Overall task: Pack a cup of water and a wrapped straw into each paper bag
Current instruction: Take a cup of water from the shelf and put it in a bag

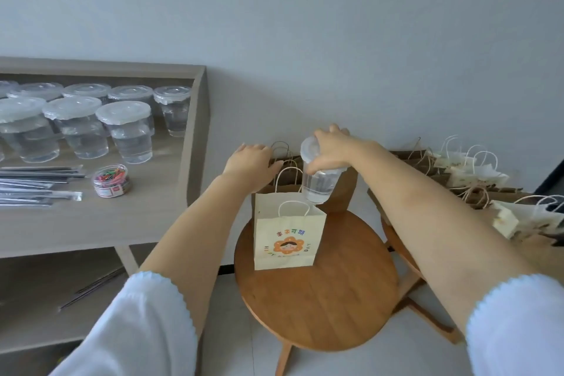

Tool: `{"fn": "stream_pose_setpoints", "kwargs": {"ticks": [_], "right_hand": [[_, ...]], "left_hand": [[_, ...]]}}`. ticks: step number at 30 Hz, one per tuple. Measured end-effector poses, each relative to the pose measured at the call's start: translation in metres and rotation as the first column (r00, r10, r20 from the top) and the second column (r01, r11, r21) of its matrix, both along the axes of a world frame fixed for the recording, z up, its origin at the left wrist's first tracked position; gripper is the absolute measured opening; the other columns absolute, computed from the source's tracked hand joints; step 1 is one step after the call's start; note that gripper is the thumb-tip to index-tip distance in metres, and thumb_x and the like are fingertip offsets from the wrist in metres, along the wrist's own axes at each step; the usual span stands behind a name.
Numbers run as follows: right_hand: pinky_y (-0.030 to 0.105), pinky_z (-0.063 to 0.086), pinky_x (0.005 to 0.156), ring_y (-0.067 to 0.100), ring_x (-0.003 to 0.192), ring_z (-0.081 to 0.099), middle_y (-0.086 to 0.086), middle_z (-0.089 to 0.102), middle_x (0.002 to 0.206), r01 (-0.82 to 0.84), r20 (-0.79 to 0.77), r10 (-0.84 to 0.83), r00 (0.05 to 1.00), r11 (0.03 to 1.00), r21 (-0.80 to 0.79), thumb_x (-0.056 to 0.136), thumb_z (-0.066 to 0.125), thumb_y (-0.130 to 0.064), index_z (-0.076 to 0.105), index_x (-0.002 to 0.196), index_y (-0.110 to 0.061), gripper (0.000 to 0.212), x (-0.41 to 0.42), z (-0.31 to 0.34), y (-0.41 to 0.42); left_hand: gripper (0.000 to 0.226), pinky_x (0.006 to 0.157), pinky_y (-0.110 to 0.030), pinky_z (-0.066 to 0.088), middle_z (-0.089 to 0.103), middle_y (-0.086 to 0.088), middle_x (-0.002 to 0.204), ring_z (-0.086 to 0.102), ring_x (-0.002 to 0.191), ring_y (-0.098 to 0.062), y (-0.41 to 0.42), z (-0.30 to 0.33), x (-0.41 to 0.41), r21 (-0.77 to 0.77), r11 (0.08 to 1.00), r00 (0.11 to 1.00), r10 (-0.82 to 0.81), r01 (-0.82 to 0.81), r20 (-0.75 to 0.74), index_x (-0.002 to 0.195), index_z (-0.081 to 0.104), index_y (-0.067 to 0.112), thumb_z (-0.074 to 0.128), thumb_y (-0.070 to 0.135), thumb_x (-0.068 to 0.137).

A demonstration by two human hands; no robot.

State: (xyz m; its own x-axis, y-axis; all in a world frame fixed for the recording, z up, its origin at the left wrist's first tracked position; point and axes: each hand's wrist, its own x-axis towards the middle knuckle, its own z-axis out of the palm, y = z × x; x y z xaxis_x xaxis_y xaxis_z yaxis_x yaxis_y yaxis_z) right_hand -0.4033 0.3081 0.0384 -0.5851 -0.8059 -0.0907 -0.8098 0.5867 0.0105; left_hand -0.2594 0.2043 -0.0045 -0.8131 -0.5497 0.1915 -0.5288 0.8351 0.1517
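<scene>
The right hand (331, 148) is gripping a clear, lidded cup of water (317, 174) by its rim, tilted, above the brown paper bag (343, 189) — its opening is hidden behind the left hand (251, 165), whose straight fingers are pressing the bag's edge. Nearer, a cream printed bag (288, 238) is standing on the round wooden stool (320, 293).

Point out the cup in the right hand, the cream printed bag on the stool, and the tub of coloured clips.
cup (319, 185): head view, on its clear water-filled wall.
cream printed bag (288, 241): head view, on its printed front.
tub of coloured clips (112, 181): head view, on its side.
</scene>
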Motion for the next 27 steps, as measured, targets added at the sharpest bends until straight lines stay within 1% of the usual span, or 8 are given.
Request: {"fn": "stream_pose_setpoints", "kwargs": {"ticks": [2, 3, 7, 9, 12, 18, 24, 27], "right_hand": [[0.048, 0.04, 0.095, 0.036, 0.132, 0.026, 0.013, 0.027, 0.142, -0.054, -0.003, 0.054, 0.999, 0.999, 0.0, 0.072, 0.07, -0.051, 0.024, 0.146, -0.018, 0.094, -0.014, -0.022, 0.017], [0.047, 0.039, 0.096, 0.035, 0.134, 0.024, 0.013, 0.026, 0.143, -0.075, 0.005, 0.075, 0.997, 0.997, -0.001, 0.072, 0.071, -0.052, 0.023, 0.146, -0.018, 0.094, -0.02, -0.032, 0.024], [0.044, 0.041, 0.094, 0.032, 0.132, 0.027, 0.012, 0.028, 0.142, -0.138, 0.031, 0.138, 0.99, 0.99, 0.013, 0.072, 0.07, -0.052, 0.025, 0.144, -0.017, 0.092, -0.043, -0.06, 0.042], [0.042, 0.042, 0.093, 0.032, 0.131, 0.029, 0.012, 0.029, 0.141, -0.157, 0.033, 0.156, 0.987, 0.987, 0.022, 0.072, 0.07, -0.051, 0.025, 0.143, -0.017, 0.091, -0.052, -0.069, 0.042], [0.041, 0.042, 0.092, 0.032, 0.13, 0.029, 0.012, 0.029, 0.141, -0.179, 0.03, 0.178, 0.984, 0.984, 0.017, 0.071, 0.071, -0.05, 0.024, 0.144, -0.018, 0.092, -0.065, -0.08, 0.038], [0.042, 0.041, 0.097, 0.032, 0.134, 0.026, 0.011, 0.026, 0.145, -0.201, 0.028, 0.202, 0.979, 0.979, -0.016, 0.071, 0.071, -0.049, 0.02, 0.147, -0.018, 0.097, -0.094, -0.093, 0.017], [0.041, 0.04, 0.098, 0.032, 0.132, 0.028, 0.01, 0.026, 0.144, -0.262, -0.009, 0.262, 0.965, 0.965, 0.017, 0.072, 0.068, -0.053, 0.018, 0.148, -0.018, 0.097, -0.123, -0.1, -0.018], [0.039, 0.04, 0.097, 0.031, 0.13, 0.029, 0.009, 0.027, 0.142, -0.302, -0.014, 0.302, 0.953, 0.953, 0.022, 0.073, 0.066, -0.054, 0.018, 0.148, -0.017, 0.097, -0.134, -0.109, -0.035]], "left_hand": [[0.039, 0.106, -0.036, 0.033, 0.057, -0.007, 0.123, 0.05, 0.116, -0.023, 0.02, -0.023, -0.016, 0.026, 1.0, 0.999, -0.005, 0.004, 0.035, 0.121, 0.054, 0.011, 0.037, 0.04, 0.101], [0.039, 0.107, -0.035, 0.032, 0.056, -0.006, 0.124, 0.049, 0.117, -0.022, 0.029, -0.033, -0.022, 0.047, 0.999, 0.999, -0.002, 0.0, 0.046, 0.121, 0.053, 0.011, 0.037, 0.04, 0.101], [0.046, 0.111, -0.036, 0.03, 0.045, -0.004, 0.143, 0.04, 0.131, -0.022, 0.052, -0.074, -0.035, 0.112, 0.992, 0.99, 0.034, -0.05, 0.14, 0.138, 0.043, 0.014, 0.037, 0.04, 0.101], [0.046, 0.107, -0.035, 0.035, 0.046, -0.003, 0.142, 0.043, 0.128, -0.022, 0.051, -0.091, -0.037, 0.13, 0.988, 0.984, 0.059, -0.081, 0.17, 0.137, 0.044, 0.016, 0.038, 0.042, 0.1], [0.046, 0.102, -0.035, 0.04, 0.049, -0.002, 0.14, 0.046, 0.124, -0.022, 0.041, -0.108, -0.039, 0.147, 0.98, 0.975, 0.103, -0.134, 0.199, 0.136, 0.045, 0.018, 0.04, 0.043, 0.099], [0.046, 0.106, -0.034, 0.035, 0.046, -0.002, 0.143, 0.043, 0.129, -0.022, 0.006, -0.135, -0.055, 0.13, 0.978, 0.955, 0.122, -0.161, 0.269, 0.138, 0.044, 0.016, 0.036, 0.042, 0.1], [0.043, 0.113, -0.034, 0.027, 0.041, -0.001, 0.147, 0.041, 0.133, -0.02, -0.033, -0.161, -0.076, 0.156, 0.974, 0.944, 0.11, -0.165, 0.312, 0.14, 0.041, 0.018, 0.04, 0.035, 0.101], [0.039, 0.112, -0.032, 0.029, 0.043, -0.002, 0.146, 0.043, 0.13, -0.021, -0.051, -0.177, -0.084, 0.187, 0.97, 0.945, 0.087, -0.152, 0.316, 0.139, 0.043, 0.018, 0.04, 0.028, 0.102]]}}
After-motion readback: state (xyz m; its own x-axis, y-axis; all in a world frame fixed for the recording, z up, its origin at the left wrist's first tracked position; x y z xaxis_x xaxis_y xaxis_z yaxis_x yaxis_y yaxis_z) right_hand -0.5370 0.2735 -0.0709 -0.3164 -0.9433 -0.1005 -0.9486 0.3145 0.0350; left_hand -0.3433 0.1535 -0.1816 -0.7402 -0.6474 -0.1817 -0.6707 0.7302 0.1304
